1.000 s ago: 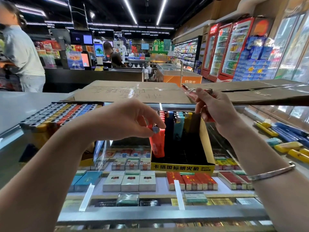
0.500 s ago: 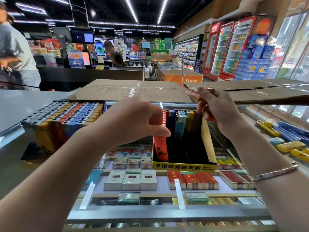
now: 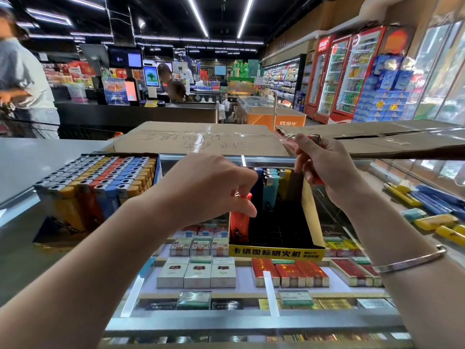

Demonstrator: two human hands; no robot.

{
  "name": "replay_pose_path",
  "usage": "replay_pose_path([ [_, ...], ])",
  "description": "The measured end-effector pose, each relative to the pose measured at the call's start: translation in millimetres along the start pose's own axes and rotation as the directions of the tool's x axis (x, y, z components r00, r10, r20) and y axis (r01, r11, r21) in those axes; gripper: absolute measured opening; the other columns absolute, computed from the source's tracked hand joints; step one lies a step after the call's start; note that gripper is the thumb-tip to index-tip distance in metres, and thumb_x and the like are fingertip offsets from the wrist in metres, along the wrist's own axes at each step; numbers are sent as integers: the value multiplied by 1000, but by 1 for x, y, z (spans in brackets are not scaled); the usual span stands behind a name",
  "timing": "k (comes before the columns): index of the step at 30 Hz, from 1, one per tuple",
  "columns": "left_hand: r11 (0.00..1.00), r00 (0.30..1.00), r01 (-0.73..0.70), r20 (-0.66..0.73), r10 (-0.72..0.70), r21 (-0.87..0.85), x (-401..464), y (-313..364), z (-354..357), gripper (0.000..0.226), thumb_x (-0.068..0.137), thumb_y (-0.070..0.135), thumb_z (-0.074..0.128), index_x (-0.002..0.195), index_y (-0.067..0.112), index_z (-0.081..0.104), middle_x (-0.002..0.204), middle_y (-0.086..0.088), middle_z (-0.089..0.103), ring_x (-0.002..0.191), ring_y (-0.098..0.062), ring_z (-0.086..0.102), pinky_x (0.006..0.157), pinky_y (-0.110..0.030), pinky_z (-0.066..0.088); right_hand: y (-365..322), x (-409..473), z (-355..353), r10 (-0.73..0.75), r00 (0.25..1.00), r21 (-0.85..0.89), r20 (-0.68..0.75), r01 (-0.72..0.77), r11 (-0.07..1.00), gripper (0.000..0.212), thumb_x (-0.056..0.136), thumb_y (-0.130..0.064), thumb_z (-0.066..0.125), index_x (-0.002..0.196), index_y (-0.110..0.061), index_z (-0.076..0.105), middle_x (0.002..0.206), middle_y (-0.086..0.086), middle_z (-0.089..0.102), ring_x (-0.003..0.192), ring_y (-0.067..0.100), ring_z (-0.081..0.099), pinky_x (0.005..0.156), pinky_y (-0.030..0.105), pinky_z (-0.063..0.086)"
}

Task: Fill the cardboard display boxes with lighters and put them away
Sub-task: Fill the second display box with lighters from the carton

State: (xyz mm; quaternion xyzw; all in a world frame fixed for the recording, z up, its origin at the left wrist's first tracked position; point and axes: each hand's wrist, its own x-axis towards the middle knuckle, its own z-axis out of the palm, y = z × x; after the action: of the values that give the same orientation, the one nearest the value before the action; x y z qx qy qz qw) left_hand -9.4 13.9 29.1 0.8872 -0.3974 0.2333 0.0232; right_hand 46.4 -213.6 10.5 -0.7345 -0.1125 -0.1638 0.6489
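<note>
Your left hand (image 3: 211, 190) is over the near left corner of the yellow display box (image 3: 276, 251), and its thumb and fingers pinch the top of a red lighter (image 3: 239, 222), which stands upright inside that corner of the box. Your right hand (image 3: 324, 170) is raised above the far right corner of the same box; its fingers are curled around some red lighters (image 3: 315, 139), of which only the metal tops and a small red part are visible. The box stands on the glass counter (image 3: 377, 177), about in the middle of it, and a few blue, turquoise and yellow lighters stand along its far wall. The rest of the box looks dark and unfilled. Near the left edge of the counter there is a full display box (image 3: 100, 182) with rows of lighters. Loose yellow and blue lighters (image 3: 427, 207) lie near the right edge. A flat cardboard carton (image 3: 201, 139) lies at the far edge.
</note>
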Motion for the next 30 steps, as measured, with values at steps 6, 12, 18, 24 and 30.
replay_pose_path([
  [6, 992, 998, 63, 9, -63, -112, -7, -8, -8, 61, 71, 77, 25, 68, 31, 64, 52, 18, 56, 48, 3, 53, 45, -16, 41, -2, 1, -2, 41, 996, -14, 78, -40, 999, 22, 72, 2, 56, 86, -14, 55, 64, 3, 59, 52, 10, 50, 43, 18, 40],
  [12, 914, 989, 133, -4, -146, -382, 1, -10, -3, 44, 70, 74, 31, 74, 42, 60, 61, 13, 60, 53, -2, 54, 53, -22, 50, -10, -8, 2, 33, 933, -91, 359, 0, 996, 47, 54, 1, 51, 99, -14, 48, 91, 10, 56, 79, 16, 52, 65, 27, 42],
  [18, 913, 955, 27, -259, -144, -408, 34, -1, 2, 40, 78, 38, 54, 117, 31, 57, 104, 17, 51, 84, -3, 56, 76, -26, 53, -20, -15, 8, -6, 865, -46, 501, 33, 998, 45, 50, 4, 46, 92, -12, 53, 88, 6, 57, 67, 1, 54, 62, 20, 39],
  [24, 941, 934, -46, -348, -78, -335, 55, 9, 5, 20, 83, 19, 66, 102, 19, 67, 92, 13, 56, 76, -6, 56, 69, -26, 50, -21, -18, 10, -18, 806, 59, 592, -21, 998, 40, 51, 8, 42, 87, -3, 52, 69, 3, 59, 62, 17, 49, 53, 26, 37],
  [30, 827, 946, 70, -226, -232, -558, 47, 11, 11, 10, 82, 36, 61, 87, 28, 57, 63, 2, 63, 58, -19, 61, 58, -38, 53, -22, -15, 10, 9, 799, 72, 601, -65, 995, 57, 55, 11, 44, 109, -4, 39, 72, 9, 59, 59, 18, 52, 47, 22, 41],
])
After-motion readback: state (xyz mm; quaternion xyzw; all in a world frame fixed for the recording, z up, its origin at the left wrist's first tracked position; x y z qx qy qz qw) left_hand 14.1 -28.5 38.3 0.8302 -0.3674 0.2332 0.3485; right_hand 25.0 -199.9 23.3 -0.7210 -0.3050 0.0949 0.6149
